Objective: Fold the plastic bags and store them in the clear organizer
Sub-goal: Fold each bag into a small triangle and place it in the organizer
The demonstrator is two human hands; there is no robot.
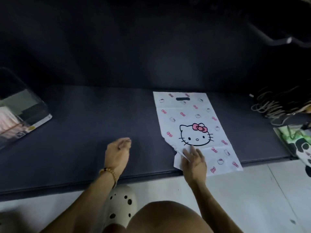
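Note:
A white plastic bag (190, 115) printed with a cartoon cat face and pink bows lies flat on the dark cushion (101, 115), its cut-out handle at the far end and its near left corner crumpled. My right hand (194, 159) rests with straight fingers on that near left part of the bag. My left hand (117, 152) hovers over the cushion to the left of the bag, fingers relaxed, holding nothing; a beaded bracelet is on its wrist. The clear organizer (21, 111) stands at the far left on the cushion.
A pile of further bags with cord handles (276, 106) lies at the right, with a green and panda-print bag (301, 145) below it. The cushion's front edge meets pale floor tiles (252, 190). A white perforated clog (121, 204) and my knee are below.

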